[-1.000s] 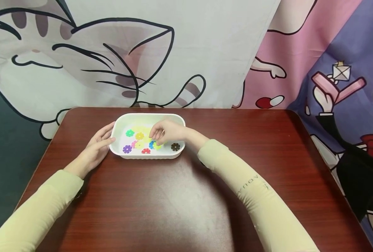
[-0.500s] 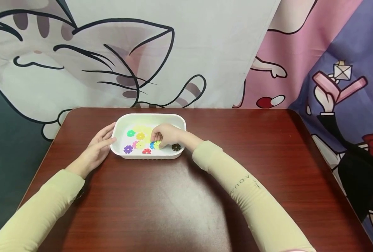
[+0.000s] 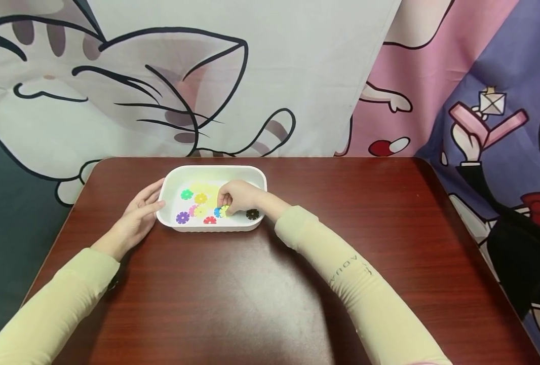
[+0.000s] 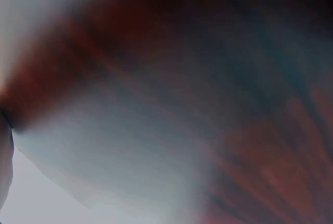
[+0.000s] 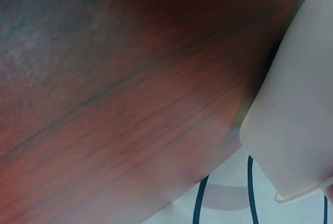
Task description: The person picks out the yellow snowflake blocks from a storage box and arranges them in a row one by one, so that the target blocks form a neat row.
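Note:
A white plastic tray (image 3: 215,228) stands at the table's far side and holds several notched, flower-shaped plastic discs. My left hand (image 3: 139,219) holds its left end, thumb at the rim and fingers along the outer wall. Inside the tray, my right hand (image 3: 240,196) has curled fingers and pinches a yellow-green disc (image 3: 225,210), which overlaps a blue disc (image 3: 217,212). Around it lie a red disc (image 3: 209,220), a purple disc (image 3: 183,217), a green disc (image 3: 186,194), an orange-yellow disc (image 3: 200,198) and a black disc (image 3: 252,214) near the right end.
The dark red wooden table (image 3: 233,304) reaches up to a hanging cloth (image 3: 315,76) with a cat drawing. The left wrist view is mostly blurred. In the right wrist view, the tray's outer wall (image 5: 296,99) stands close on the right.
My right hand has lowered onto the yellow-green disc and its fingers have closed in on it. The left hand stays at the tray's left end.

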`<state>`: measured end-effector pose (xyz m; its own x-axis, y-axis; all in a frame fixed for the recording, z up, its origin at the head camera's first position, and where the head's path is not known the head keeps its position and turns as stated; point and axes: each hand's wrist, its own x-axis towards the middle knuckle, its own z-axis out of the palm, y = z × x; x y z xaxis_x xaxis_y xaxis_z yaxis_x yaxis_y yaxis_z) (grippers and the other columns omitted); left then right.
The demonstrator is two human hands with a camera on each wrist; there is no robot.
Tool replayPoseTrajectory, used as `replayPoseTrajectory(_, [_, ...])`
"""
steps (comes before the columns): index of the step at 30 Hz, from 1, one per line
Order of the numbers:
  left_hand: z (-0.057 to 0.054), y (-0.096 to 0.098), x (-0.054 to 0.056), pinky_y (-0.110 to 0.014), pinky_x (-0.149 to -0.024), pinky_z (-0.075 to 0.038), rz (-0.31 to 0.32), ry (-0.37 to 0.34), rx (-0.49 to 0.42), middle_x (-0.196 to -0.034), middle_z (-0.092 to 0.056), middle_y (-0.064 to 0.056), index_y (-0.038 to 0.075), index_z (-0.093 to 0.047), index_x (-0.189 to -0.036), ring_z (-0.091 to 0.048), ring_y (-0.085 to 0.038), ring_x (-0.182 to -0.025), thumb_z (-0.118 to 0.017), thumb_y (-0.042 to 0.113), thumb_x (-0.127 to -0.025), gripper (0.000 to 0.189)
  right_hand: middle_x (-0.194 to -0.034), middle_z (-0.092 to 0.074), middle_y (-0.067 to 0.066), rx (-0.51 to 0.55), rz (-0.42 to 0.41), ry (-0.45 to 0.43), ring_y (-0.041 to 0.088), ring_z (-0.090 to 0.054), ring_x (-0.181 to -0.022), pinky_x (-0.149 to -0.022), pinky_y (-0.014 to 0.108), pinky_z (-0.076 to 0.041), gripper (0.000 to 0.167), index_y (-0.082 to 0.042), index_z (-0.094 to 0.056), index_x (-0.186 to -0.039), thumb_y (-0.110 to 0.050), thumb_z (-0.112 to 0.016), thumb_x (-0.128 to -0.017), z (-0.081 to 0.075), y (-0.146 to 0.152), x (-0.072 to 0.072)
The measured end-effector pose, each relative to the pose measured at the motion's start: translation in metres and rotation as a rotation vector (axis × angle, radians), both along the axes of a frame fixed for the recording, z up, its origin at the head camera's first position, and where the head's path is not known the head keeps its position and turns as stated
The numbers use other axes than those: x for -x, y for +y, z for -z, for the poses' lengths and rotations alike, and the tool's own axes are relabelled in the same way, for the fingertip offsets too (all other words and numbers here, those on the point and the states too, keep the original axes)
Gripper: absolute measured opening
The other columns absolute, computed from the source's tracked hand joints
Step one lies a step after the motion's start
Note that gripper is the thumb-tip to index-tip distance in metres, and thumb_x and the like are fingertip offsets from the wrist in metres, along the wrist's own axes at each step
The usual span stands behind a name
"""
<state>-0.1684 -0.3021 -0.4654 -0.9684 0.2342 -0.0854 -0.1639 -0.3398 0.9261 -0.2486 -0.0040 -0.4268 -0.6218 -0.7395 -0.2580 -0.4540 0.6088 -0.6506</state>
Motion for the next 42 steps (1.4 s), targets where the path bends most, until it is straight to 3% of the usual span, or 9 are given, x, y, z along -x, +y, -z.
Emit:
replayPoseTrajectory(7, [-0.002, 0.002, 0.0, -0.015, -0.103, -0.053, -0.007, 0.013, -0.051, -0.14, -0.062, 0.013, 0.021, -0.06, -0.142, -0.061, 0.0, -0.129, -0.054, -0.007, -0.104, 0.047, -0.088, -0.07, 0.002, 0.064, 0.015, -0.02, 0.009, -0.061, -0.083, -0.078, 0.013, -0.05, 0.009, -0.002, -0.077, -0.1, 0.0, -0.08, -0.091, -0.001, 0.001, -0.001])
replayPoseTrajectory(15, [-0.001, 0.001, -0.002, -0.016, -0.102, -0.054, -0.014, 0.008, -0.056, -0.139, -0.064, 0.013, 0.021, -0.061, -0.14, -0.062, 0.0, -0.127, -0.054, -0.008, -0.104, 0.047, -0.089, -0.072, 0.005, 0.151, 0.042, -0.05, 0.008, -0.062, -0.082, -0.077, 0.013, -0.051, 0.008, -0.002, -0.077, -0.098, -0.003, -0.082, -0.092, -0.003, 0.002, 0.0])
replayPoseTrajectory(20, [0.0, 0.0, -0.001, -0.016, -0.101, -0.055, -0.014, 0.013, -0.061, -0.138, -0.066, 0.012, 0.021, -0.061, -0.14, -0.062, 0.0, -0.127, -0.054, -0.008, -0.104, 0.047, -0.094, -0.075, 0.009, 0.196, 0.05, -0.053, 0.009, -0.063, -0.083, -0.079, 0.015, -0.053, 0.009, 0.0, -0.077, -0.102, -0.002, -0.08, -0.093, -0.011, 0.004, 0.003])
replayPoseTrajectory(24, [-0.001, 0.0, -0.001, -0.016, -0.101, -0.055, -0.019, 0.006, -0.064, -0.136, -0.067, 0.013, 0.022, -0.063, -0.136, -0.063, 0.0, -0.126, -0.054, -0.009, -0.104, 0.045, -0.092, -0.075, 0.007, 0.205, 0.057, -0.001, 0.009, -0.064, -0.083, -0.078, 0.015, -0.053, 0.008, -0.002, -0.079, -0.102, -0.005, -0.08, -0.094, -0.023, 0.011, 0.007])
replayPoseTrajectory(28, [-0.002, 0.0, -0.002, -0.016, -0.1, -0.055, -0.021, -0.001, -0.074, -0.135, -0.068, 0.012, 0.022, -0.064, -0.134, -0.064, 0.0, -0.124, -0.055, -0.009, -0.103, 0.045, -0.091, -0.075, 0.006, 0.254, 0.1, 0.017, 0.009, -0.065, -0.082, -0.078, 0.016, -0.054, 0.007, -0.003, -0.079, -0.1, -0.005, -0.08, -0.093, -0.035, 0.024, 0.011])
replayPoseTrajectory(34, [-0.004, 0.0, -0.003, -0.015, -0.1, -0.056, -0.025, -0.009, -0.078, -0.134, -0.068, 0.013, 0.021, -0.064, -0.134, -0.064, 0.0, -0.124, -0.055, -0.009, -0.103, 0.044, -0.093, -0.076, 0.007, 0.351, 0.194, -0.035, 0.011, -0.067, -0.084, -0.081, 0.02, -0.056, 0.008, -0.002, -0.078, -0.1, -0.004, -0.08, -0.093, -0.044, 0.054, 0.018])
replayPoseTrajectory(42, [-0.003, 0.0, -0.002, -0.016, -0.099, -0.056, -0.015, -0.007, -0.069, -0.135, -0.067, 0.013, 0.021, -0.063, -0.136, -0.065, 0.0, -0.124, -0.055, -0.008, -0.104, 0.044, -0.091, -0.077, 0.002, 0.411, 0.324, -0.116, 0.011, -0.07, -0.084, -0.087, 0.031, -0.061, 0.011, -0.001, -0.078, -0.102, -0.002, -0.08, -0.091, -0.046, 0.105, 0.027])
